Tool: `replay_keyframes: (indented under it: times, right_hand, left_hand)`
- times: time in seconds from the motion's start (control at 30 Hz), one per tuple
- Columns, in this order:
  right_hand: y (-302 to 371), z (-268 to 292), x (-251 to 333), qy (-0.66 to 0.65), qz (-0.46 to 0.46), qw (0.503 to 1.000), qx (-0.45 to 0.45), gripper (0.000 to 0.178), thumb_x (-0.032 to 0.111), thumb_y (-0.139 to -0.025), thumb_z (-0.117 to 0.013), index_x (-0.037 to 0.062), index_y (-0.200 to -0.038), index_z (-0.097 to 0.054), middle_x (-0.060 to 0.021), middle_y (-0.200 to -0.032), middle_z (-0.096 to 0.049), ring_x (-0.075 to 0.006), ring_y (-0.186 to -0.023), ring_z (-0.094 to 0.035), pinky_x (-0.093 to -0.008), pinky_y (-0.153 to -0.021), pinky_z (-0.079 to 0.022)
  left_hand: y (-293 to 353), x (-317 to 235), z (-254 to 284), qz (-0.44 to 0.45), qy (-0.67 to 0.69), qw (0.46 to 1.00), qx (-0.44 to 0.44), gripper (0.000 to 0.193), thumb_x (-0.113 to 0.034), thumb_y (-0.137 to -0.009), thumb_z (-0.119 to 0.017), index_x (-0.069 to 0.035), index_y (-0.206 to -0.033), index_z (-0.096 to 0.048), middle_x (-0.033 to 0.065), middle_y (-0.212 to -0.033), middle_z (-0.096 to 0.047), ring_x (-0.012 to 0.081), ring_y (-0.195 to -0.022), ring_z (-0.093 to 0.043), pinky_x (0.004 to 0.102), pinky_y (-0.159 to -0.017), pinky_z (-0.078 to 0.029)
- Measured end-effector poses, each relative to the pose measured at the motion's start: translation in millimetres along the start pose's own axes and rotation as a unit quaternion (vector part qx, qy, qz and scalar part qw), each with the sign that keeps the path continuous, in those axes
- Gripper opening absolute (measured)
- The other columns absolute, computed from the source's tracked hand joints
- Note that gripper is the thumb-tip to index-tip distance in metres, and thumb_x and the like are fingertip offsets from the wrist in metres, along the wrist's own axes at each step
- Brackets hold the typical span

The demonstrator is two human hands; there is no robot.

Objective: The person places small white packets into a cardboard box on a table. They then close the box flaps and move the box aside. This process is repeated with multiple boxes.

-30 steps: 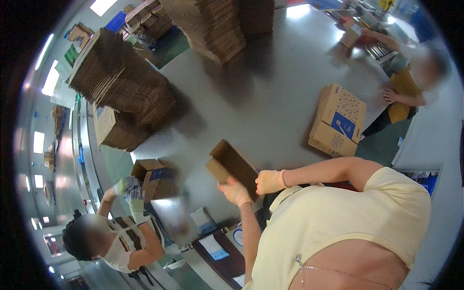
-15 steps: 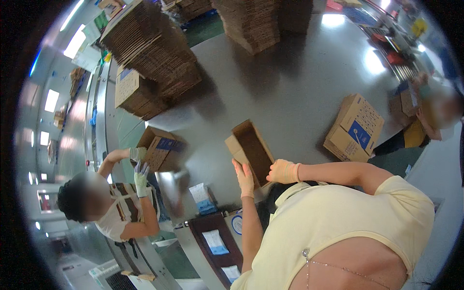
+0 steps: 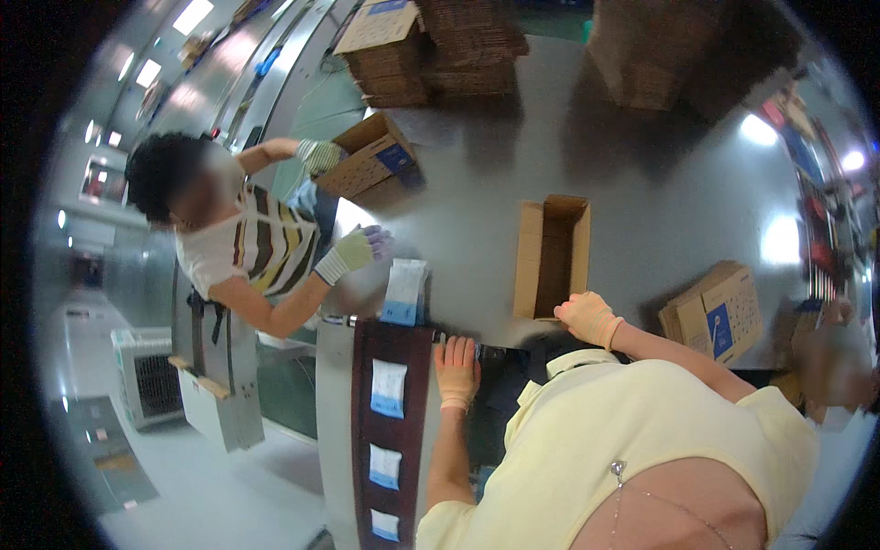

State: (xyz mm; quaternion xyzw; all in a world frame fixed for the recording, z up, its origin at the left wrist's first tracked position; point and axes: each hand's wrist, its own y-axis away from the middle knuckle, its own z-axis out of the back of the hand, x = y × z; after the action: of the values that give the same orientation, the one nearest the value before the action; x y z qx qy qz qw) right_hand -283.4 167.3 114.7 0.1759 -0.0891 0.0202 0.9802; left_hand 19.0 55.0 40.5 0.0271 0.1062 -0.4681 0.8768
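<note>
An open brown cardboard box [image 3: 526,261] stands on the metal table in front of me. My right hand [image 3: 589,319], in a thin pale glove, is closed on the box's near rim at its right corner. Away from the box, my left hand [image 3: 456,371], gloved but with bare fingertips, reaches over the right edge of the dark conveyor belt [image 3: 417,376]. Its fingers are stretched out and hold nothing. Beside it, a white-and-blue packet [image 3: 404,291] rests at the belt's far end. Another packet [image 3: 389,389] lies on the belt to the left of my hand.
Several flattened cartons [image 3: 720,316] are stacked on the table [image 3: 477,202] at right. Tall cardboard stacks [image 3: 472,46] stand at the back. At left, a co-worker's gloved hand [image 3: 353,254] reaches toward the packets, the other holding a second box [image 3: 371,165]. Another person is at far right.
My left hand has left the box and moved left to the belt's edge. My right hand stays on the box rim. The view has turned, and the co-worker's hand reaches nearer the packets.
</note>
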Motion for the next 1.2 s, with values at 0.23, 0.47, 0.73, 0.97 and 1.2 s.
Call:
replay_keyframes:
  times: [0.23, 0.47, 0.73, 0.97, 1.2]
  right_hand:
    - [1.0, 3.1, 2.5, 0.000, -0.028, 1.000, -0.015, 0.016, 0.018, -0.074, -0.068, 0.0105, -0.087, -0.063, -0.0059, -0.082, -0.066, -0.0246, -0.085, -0.063, -0.0391, -0.072, -0.051]
    - [-5.1, 4.1, 7.3, -0.017, -0.025, 1.000, -0.006, 0.015, 0.018, -0.076, -0.067, 0.0109, -0.088, -0.063, -0.0075, -0.082, -0.065, -0.0263, -0.086, -0.062, -0.0406, -0.073, -0.051]
    - [-2.9, 7.3, 10.1, 0.008, -0.046, 0.999, 0.019, 0.017, 0.022, -0.083, -0.065, 0.0113, -0.095, -0.060, -0.0074, -0.082, -0.065, -0.0253, -0.086, -0.063, -0.0398, -0.073, -0.051]
    - [2.2, 14.2, 27.4, 0.021, -0.048, 0.998, 0.036, 0.017, 0.023, -0.083, -0.065, 0.0106, -0.094, -0.061, -0.0074, -0.082, -0.066, -0.0256, -0.086, -0.064, -0.0397, -0.072, -0.052]
    - [62.0, 54.8, 68.0, 0.023, -0.055, 0.998, 0.019, 0.015, 0.021, -0.081, -0.064, 0.0092, -0.090, -0.064, -0.0074, -0.084, -0.067, -0.0257, -0.087, -0.064, -0.0400, -0.073, -0.053]
  left_hand:
    - [-6.1, 3.1, -7.6, 0.007, 0.022, 1.000, -0.019, 0.053, -0.016, -0.074, -0.066, -0.010, -0.124, -0.048, 0.0089, -0.126, -0.049, 0.0292, -0.126, -0.040, 0.0491, -0.107, -0.027]
    - [2.8, 3.8, -6.5, 0.032, 0.020, 0.999, -0.022, 0.049, -0.017, -0.075, -0.064, -0.011, -0.122, -0.051, 0.0081, -0.126, -0.051, 0.0269, -0.125, -0.042, 0.0477, -0.106, -0.028]
    - [3.6, 0.9, -2.8, 0.016, 0.012, 0.999, -0.038, 0.048, -0.016, -0.076, -0.064, -0.011, -0.123, -0.050, 0.0079, -0.126, -0.050, 0.0276, -0.125, -0.041, 0.0481, -0.108, -0.028]
    - [12.5, 1.3, -3.1, 0.014, 0.012, 0.998, -0.053, 0.048, -0.016, -0.076, -0.064, -0.011, -0.122, -0.052, 0.0087, -0.123, -0.053, 0.0280, -0.125, -0.042, 0.0491, -0.108, -0.027]
    - [45.1, -28.8, 49.9, 0.002, 0.019, 0.999, -0.030, 0.049, -0.020, -0.077, -0.064, -0.010, -0.123, -0.051, 0.0086, -0.124, -0.051, 0.0283, -0.125, -0.042, 0.0505, -0.107, -0.027]
